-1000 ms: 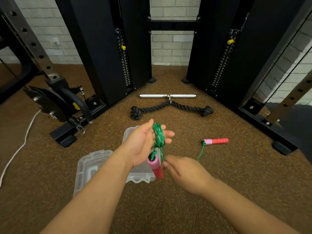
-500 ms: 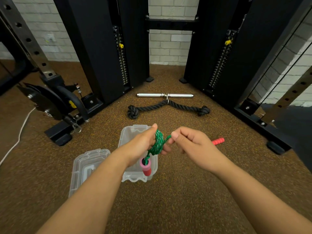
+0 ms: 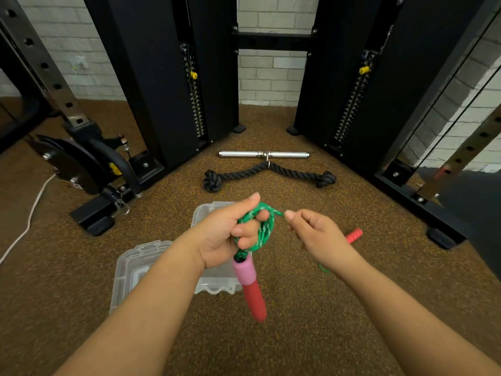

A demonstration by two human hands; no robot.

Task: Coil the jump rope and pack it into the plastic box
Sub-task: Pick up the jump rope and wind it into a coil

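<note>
My left hand point(image 3: 230, 234) holds a coil of green jump rope point(image 3: 261, 232) wound around its fingers. One pink and red handle point(image 3: 250, 289) hangs down from the coil. My right hand point(image 3: 317, 237) pinches the free strand just right of the coil. The other red handle point(image 3: 353, 236) lies on the floor behind my right hand, partly hidden. The clear plastic box point(image 3: 217, 283) sits open on the floor under my left hand, mostly covered by my arm. Its lid point(image 3: 132, 270) lies to the left.
A black knotted rope attachment point(image 3: 268, 173) and a steel bar point(image 3: 264, 154) lie on the brown speckled floor beyond the box. Black cable-machine columns point(image 3: 162, 77) stand left and right. A rack foot point(image 3: 92, 215) is at left, a white cord point(image 3: 27, 215) far left.
Both hands have come nearer to the camera, so the hanging handle looks larger and lower. My right hand has brought the strand round to the coil's right side.
</note>
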